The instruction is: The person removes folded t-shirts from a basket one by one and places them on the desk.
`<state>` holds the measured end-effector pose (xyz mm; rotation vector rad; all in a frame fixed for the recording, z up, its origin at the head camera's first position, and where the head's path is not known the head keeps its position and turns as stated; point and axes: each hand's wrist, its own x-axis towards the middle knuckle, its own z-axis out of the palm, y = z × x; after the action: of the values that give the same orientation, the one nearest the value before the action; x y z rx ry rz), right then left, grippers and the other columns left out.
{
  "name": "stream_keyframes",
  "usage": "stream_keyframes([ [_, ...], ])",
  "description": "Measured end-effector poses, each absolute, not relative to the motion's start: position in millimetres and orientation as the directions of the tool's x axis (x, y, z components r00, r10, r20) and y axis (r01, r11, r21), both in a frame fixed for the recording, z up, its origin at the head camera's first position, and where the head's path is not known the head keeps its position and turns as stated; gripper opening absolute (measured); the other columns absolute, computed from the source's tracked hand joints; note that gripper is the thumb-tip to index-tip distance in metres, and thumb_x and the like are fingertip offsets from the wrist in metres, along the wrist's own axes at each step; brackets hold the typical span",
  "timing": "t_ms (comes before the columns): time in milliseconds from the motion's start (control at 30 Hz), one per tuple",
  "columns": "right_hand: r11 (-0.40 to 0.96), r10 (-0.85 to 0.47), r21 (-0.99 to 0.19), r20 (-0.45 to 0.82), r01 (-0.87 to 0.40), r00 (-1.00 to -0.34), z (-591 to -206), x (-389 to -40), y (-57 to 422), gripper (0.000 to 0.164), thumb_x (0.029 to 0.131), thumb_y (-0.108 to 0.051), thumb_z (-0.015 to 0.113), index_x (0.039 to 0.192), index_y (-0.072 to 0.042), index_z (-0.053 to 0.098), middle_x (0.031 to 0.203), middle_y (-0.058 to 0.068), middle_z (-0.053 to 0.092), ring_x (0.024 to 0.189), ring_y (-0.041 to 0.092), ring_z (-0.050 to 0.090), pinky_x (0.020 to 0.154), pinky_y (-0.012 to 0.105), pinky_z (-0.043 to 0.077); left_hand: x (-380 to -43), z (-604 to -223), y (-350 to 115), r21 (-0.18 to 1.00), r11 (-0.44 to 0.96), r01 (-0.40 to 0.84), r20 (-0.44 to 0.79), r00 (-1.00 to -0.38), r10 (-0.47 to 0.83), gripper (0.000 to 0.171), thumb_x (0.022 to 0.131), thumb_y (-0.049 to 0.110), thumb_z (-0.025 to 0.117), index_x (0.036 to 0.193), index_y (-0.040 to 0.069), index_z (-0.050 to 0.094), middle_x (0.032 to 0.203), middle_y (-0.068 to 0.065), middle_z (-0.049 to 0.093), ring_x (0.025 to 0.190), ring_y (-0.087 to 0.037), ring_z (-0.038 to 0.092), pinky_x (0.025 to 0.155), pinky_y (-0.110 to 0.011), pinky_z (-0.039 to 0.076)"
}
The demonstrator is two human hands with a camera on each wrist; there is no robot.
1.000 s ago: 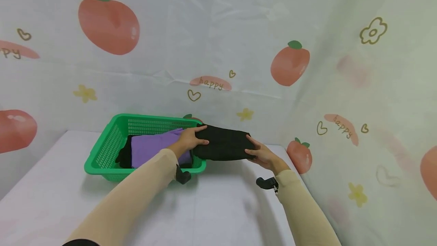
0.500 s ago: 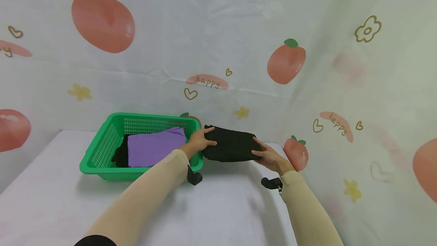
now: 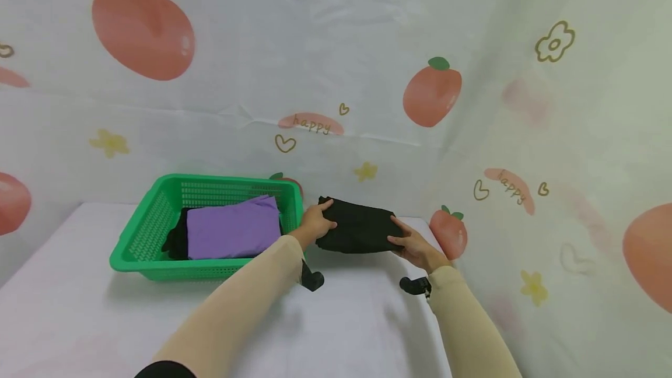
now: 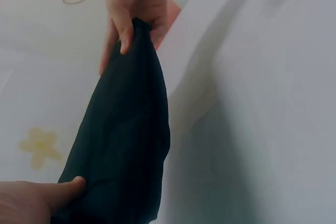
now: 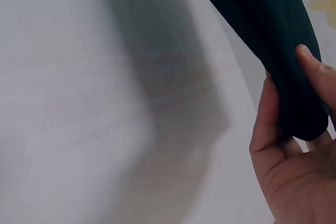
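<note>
A folded black cloth garment [image 3: 362,227] is held up between both hands, just right of the green basket [image 3: 205,268]. My left hand [image 3: 314,223] grips its left end, with the thumb [image 4: 71,188] lying on the near face in the left wrist view. At the other end my right hand [image 3: 415,245] pinches the cloth; in the right wrist view the thumb is on one side and the fingers [image 5: 266,124] curl underneath. Inside the basket lies a folded purple cloth [image 3: 233,229] on top of a black cloth [image 3: 177,235].
The basket stands on the left of a white-covered table [image 3: 346,319]. Behind it hangs a white curtain [image 3: 346,45] printed with fruit, hearts and flowers, which also runs along the right side. The held cloth casts a shadow [image 5: 173,77] on the table.
Both hands have carried the black garment to the right relative to the basket, away from its right rim. The head view has turned slightly right. The purple cloth stays put in the basket.
</note>
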<state>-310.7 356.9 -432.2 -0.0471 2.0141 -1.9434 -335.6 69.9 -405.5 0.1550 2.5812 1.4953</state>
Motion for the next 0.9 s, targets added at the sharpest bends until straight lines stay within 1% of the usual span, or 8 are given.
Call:
stream_keyframes([
  [133, 0.16, -0.141, -0.958, -0.26, 0.237, -0.955, -440.7, -311.9, 352.4, 0.076, 0.099, -0.007, 0.057, 0.16, -0.023, 0.015, 0.164, 0.021, 0.007, 0.137, 0.03, 0.04, 0.102, 0.037, 0.042, -331.9, -414.1, 76.0, 0.896, 0.443, -0.01, -0.085, -0.985, 0.15, 0.071, 0.092, -0.001, 0.064, 0.154, 0.018, 0.037, 0.158, -0.023, 0.026, 0.145, -0.04, 0.028, 0.107, -0.047, 0.042],
  [233, 0.2, -0.063, -0.946, -0.272, 0.255, -0.96, -446.0, -312.8, 349.2, 0.072, 0.1, -0.004, 0.054, 0.159, -0.023, 0.017, 0.164, 0.02, 0.008, 0.142, 0.038, 0.032, 0.108, 0.046, 0.038, -326.2, -420.8, 80.2, 0.915, 0.402, -0.031, -0.097, -0.985, 0.145, 0.072, 0.092, -0.008, 0.057, 0.155, 0.016, 0.032, 0.158, -0.025, 0.021, 0.142, -0.041, 0.031, 0.088, -0.038, 0.051],
  [267, 0.202, -0.049, -0.945, -0.271, 0.256, -0.961, -447.8, -313.1, 349.2, 0.072, 0.1, -0.003, 0.053, 0.159, -0.022, 0.017, 0.164, 0.02, 0.008, 0.143, 0.039, 0.031, 0.11, 0.049, 0.036, -324.2, -422.8, 81.9, 0.918, 0.396, -0.032, -0.096, -0.985, 0.143, 0.073, 0.091, -0.009, 0.054, 0.156, 0.015, 0.031, 0.158, -0.026, 0.019, 0.142, -0.042, 0.032, 0.079, -0.034, 0.05],
  [333, 0.202, -0.026, -0.945, -0.266, 0.255, -0.964, -450.0, -313.1, 349.4, 0.071, 0.1, -0.001, 0.053, 0.159, -0.021, 0.019, 0.164, 0.021, 0.009, 0.143, 0.04, 0.03, 0.112, 0.053, 0.033, -320.5, -426.6, 85.3, 0.918, 0.396, -0.033, -0.095, -0.986, 0.137, 0.074, 0.09, -0.012, 0.05, 0.156, 0.013, 0.029, 0.157, -0.027, 0.019, 0.141, -0.042, 0.033, 0.073, -0.032, 0.046],
  [433, 0.207, 0.001, -0.944, -0.263, 0.257, -0.965, -452.4, -312.5, 350.6, 0.071, 0.099, 0.001, 0.054, 0.159, -0.02, 0.022, 0.163, 0.021, 0.01, 0.143, 0.041, 0.031, 0.113, 0.057, 0.03, -319.1, -432.0, 90.5, 0.918, 0.394, -0.043, -0.097, -0.988, 0.117, 0.077, 0.086, -0.016, 0.047, 0.156, 0.013, 0.029, 0.155, -0.027, 0.021, 0.14, -0.04, 0.034, 0.08, -0.033, 0.048],
  [533, 0.205, 0.016, -0.94, -0.275, 0.272, -0.961, -455.0, -311.6, 351.1, 0.071, 0.098, 0.002, 0.054, 0.158, -0.02, 0.023, 0.163, 0.022, 0.011, 0.142, 0.04, 0.032, 0.113, 0.056, 0.031, -322.6, -440.6, 96.1, 0.915, 0.4, -0.043, -0.086, -0.992, 0.09, 0.08, 0.083, -0.017, 0.048, 0.155, 0.013, 0.031, 0.153, -0.027, 0.025, 0.14, -0.038, 0.034, 0.096, -0.038, 0.047],
  [700, 0.197, 0.029, -0.932, -0.306, 0.306, -0.952, -462.5, -309.3, 351.8, 0.072, 0.097, 0.004, 0.055, 0.158, -0.018, 0.024, 0.163, 0.023, 0.011, 0.144, 0.041, 0.029, 0.114, 0.058, 0.029, -325.6, -459.2, 102.7, 0.897, 0.441, -0.033, -0.073, -0.995, 0.073, 0.081, 0.081, -0.017, 0.048, 0.155, 0.013, 0.033, 0.15, -0.028, 0.027, 0.138, -0.038, 0.038, 0.096, -0.034, 0.046],
  [900, 0.209, 0.048, -0.919, -0.331, 0.333, -0.943, -475.3, -306.6, 355.7, 0.072, 0.095, 0.006, 0.055, 0.157, -0.015, 0.026, 0.163, 0.024, 0.007, 0.145, 0.042, 0.025, 0.115, 0.06, 0.023, -315.2, -462.4, 103.2, 0.906, 0.421, -0.046, -0.091, -0.992, 0.088, 0.077, 0.081, -0.02, 0.049, 0.153, 0.006, 0.035, 0.152, -0.031, 0.024, 0.141, -0.039, 0.034, 0.106, -0.041, 0.042],
])
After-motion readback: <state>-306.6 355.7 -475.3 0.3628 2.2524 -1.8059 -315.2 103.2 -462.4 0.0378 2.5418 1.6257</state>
